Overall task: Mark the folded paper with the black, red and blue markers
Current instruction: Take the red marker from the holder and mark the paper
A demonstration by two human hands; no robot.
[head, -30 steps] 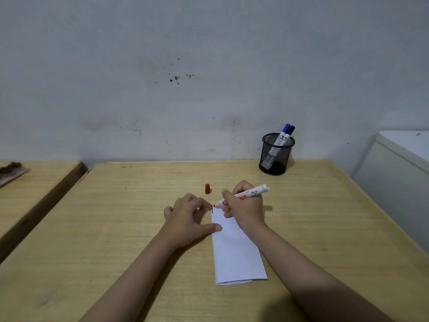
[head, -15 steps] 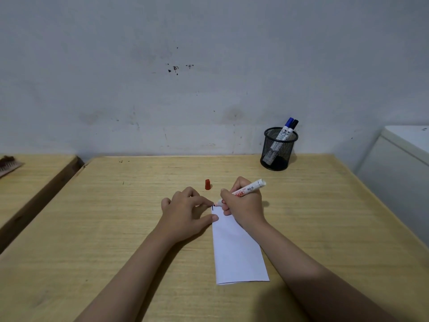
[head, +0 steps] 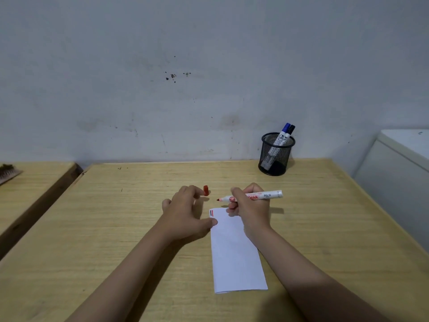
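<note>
The folded white paper (head: 234, 252) lies lengthwise on the wooden desk (head: 116, 228), with a short black stroke and a red stroke at its far left corner. My right hand (head: 251, 209) grips the uncapped red marker (head: 253, 196), held level above the paper's far edge with its tip pointing left. My left hand (head: 185, 214) has its fingers spread; the thumb rests on the paper's left edge and the fingertips are beside the red cap (head: 206, 190) standing on the desk. The blue marker (head: 282, 137) and black marker (head: 290, 129) stand in the mesh pen cup (head: 276, 156).
The pen cup stands at the desk's far right, close to the grey wall. A second wooden desk (head: 30, 184) sits to the left across a gap. A white cabinet (head: 399, 168) borders the right side.
The red marker's tip has lifted off the paper's corner and now points left above it. My left fingers have opened and moved up toward the red cap, uncovering the two strokes.
</note>
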